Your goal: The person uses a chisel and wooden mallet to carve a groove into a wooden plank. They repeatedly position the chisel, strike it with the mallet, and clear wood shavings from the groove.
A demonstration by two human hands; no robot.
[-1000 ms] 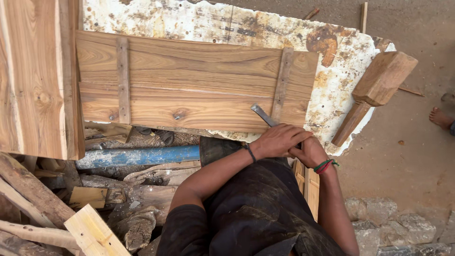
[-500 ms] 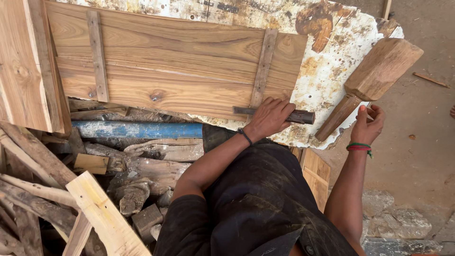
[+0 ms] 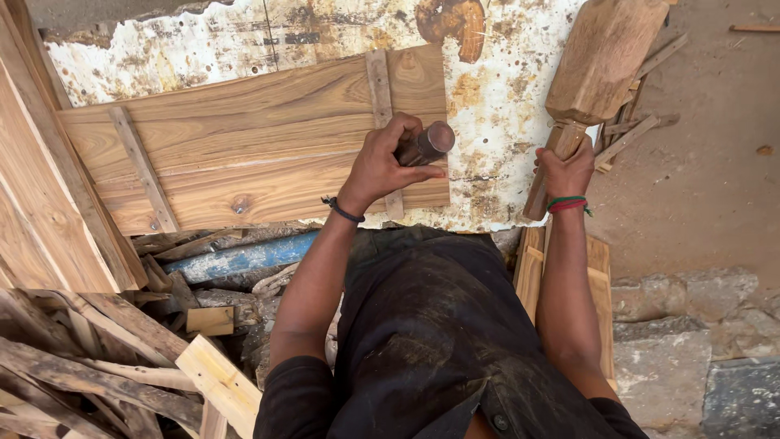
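My left hand (image 3: 382,162) is shut on a dark metal chisel (image 3: 426,144), held upright over the right end of a wooden plank panel (image 3: 252,154). The chisel's round end faces up; its tip is hidden beneath my hand. The panel is made of boards joined by narrow cross battens and lies on a stained, rusty white sheet (image 3: 496,106). My right hand (image 3: 566,172) grips the handle of a large wooden mallet (image 3: 601,61), whose heavy head is raised to the right of the panel. A black cord circles my left wrist, red and green bands my right.
Long planks (image 3: 36,203) lean at the left. A pile of scrap wood offcuts (image 3: 106,358) and a blue pipe (image 3: 244,258) lie below the panel. Upright boards (image 3: 601,284) stand beside my right arm. Bare earth (image 3: 699,179) and rough stones (image 3: 699,317) lie to the right.
Both hands were together on the chisel; my right hand left it and took up the mallet, now lifted. My left hand has turned the chisel from lying flat to standing on the panel.
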